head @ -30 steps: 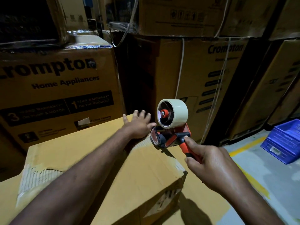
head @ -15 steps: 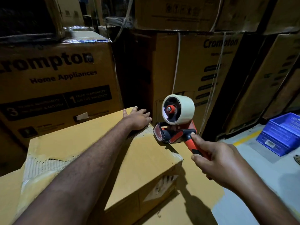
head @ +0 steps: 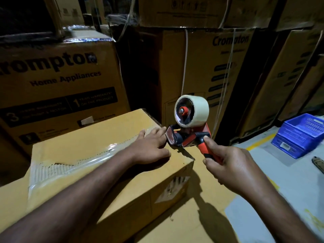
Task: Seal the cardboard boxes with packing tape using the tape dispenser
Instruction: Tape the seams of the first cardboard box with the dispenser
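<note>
Left hand (head: 150, 147) lay flat, fingers spread, on the cardboard box (head: 98, 176) top by its far right corner, likely pinning the flap; right hand (head: 229, 165) gripped the tape dispenser (head: 190, 130) handle, nose just off that corner, probably to start a strip

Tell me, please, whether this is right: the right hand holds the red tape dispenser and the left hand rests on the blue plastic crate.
Not quite: the head view shows the left hand resting on the brown cardboard box, not the blue plastic crate. The right hand does hold the red tape dispenser.
</note>
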